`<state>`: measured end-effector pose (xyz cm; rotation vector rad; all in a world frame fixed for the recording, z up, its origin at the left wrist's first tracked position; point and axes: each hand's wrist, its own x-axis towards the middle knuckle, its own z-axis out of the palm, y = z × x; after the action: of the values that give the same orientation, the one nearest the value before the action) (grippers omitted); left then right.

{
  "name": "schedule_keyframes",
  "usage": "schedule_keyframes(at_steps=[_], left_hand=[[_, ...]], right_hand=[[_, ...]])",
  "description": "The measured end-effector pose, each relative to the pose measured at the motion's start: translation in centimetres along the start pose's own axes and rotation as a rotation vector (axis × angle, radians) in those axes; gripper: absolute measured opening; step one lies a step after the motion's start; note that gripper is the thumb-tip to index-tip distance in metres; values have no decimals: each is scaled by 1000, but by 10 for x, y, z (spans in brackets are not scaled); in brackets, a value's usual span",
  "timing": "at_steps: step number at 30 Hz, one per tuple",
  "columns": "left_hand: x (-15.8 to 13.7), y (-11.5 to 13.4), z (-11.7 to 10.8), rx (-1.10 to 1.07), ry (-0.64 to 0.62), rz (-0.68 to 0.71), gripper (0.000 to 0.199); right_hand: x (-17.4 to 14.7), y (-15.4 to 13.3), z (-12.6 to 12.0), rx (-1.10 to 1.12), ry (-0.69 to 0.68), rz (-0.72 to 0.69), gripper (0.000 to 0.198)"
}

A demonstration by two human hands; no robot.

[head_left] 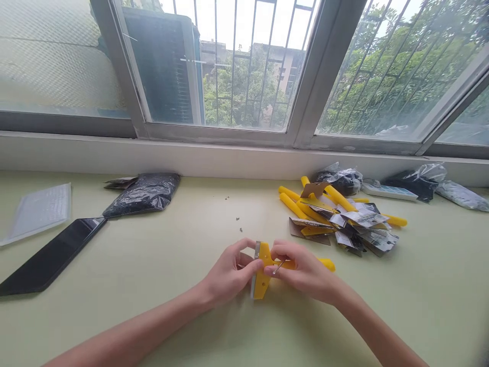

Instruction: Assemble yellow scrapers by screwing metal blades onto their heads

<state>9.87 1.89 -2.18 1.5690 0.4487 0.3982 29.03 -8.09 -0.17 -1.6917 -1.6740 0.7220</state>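
A yellow scraper with a metal blade edge along its left side is held just above or on the table, its handle pointing right. My left hand grips the scraper's head at the blade side, thumb on the yellow face and fingers behind it. My right hand is closed beside the head, over the handle. Between its thumb and finger is a thin metal rod, too small to name surely. Small holes show in the yellow head. Several tiny metal pieces lie beyond the hands.
At the right is a heap of yellow-handled scrapers with cardboard sleeves. Plastic bags and a white strip-shaped object lie behind it. Leftward are a black-filled bag, a black flat panel and a translucent sheet. The window sill borders the table.
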Motion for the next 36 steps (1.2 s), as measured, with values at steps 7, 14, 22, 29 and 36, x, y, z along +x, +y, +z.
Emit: schedule_keyframes(at_steps=[7, 14, 22, 29, 36], left_hand=[[-6, 4, 2, 168, 100, 231, 26], [-16, -6, 10, 441, 130, 633, 9], [-11, -5, 11, 259, 30, 483, 13], [-7, 8, 7, 90, -107, 201, 21], [-11, -1, 8, 311, -257, 502, 29]], right_hand=[[-10, 4, 2, -5, 112, -107, 19], [-25, 11, 3, 56, 140, -188, 17], [-31, 11, -3, -2, 85, -265, 6], [-32, 12, -3, -49, 99, -332, 8], [-43, 14, 4, -69, 125, -508, 18]])
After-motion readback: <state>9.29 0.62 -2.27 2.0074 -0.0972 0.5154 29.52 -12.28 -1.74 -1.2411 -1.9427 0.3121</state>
